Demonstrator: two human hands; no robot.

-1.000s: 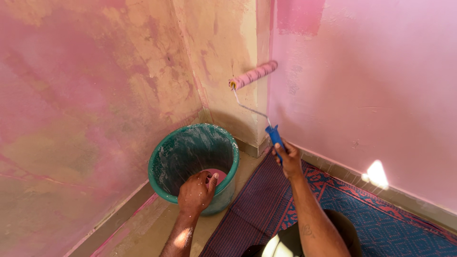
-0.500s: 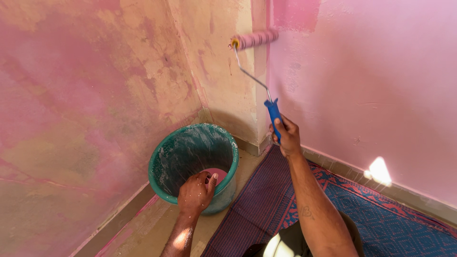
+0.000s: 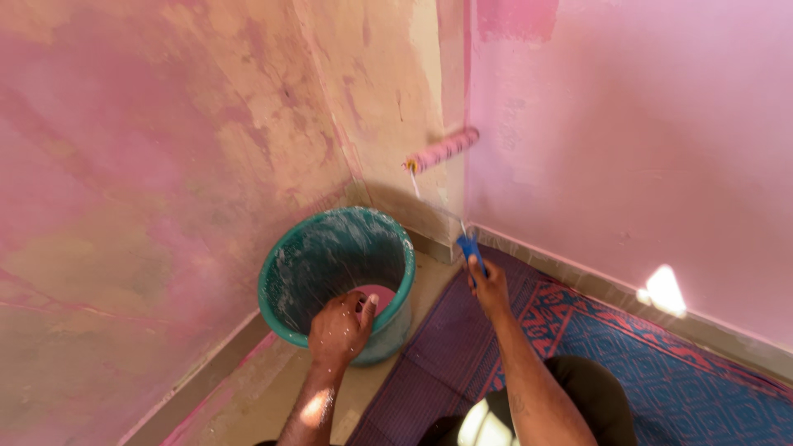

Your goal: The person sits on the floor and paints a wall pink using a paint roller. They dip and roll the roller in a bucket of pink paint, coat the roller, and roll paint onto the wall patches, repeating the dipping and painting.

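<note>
My right hand (image 3: 489,286) grips the blue handle of a paint roller (image 3: 443,150). Its pink-soaked sleeve lies against the beige wall strip (image 3: 396,107) beside the room corner, a little above the skirting. My left hand (image 3: 340,327) clasps the near rim of a green bucket (image 3: 285,272), thumb over the edge. A pool of pink paint (image 3: 380,295) shows at the bucket's bottom, and white splashes streak its inside.
The pink right wall (image 3: 644,140) meets the patchy pink-and-beige left wall (image 3: 140,165) at the corner. A purple, blue and red patterned mat (image 3: 661,363) covers the floor to the right of the bucket. A bright sun patch (image 3: 663,289) falls near the skirting.
The roller rose up the wall beside the corner, then came back down to a lower spot. My left hand stayed on the bucket rim.
</note>
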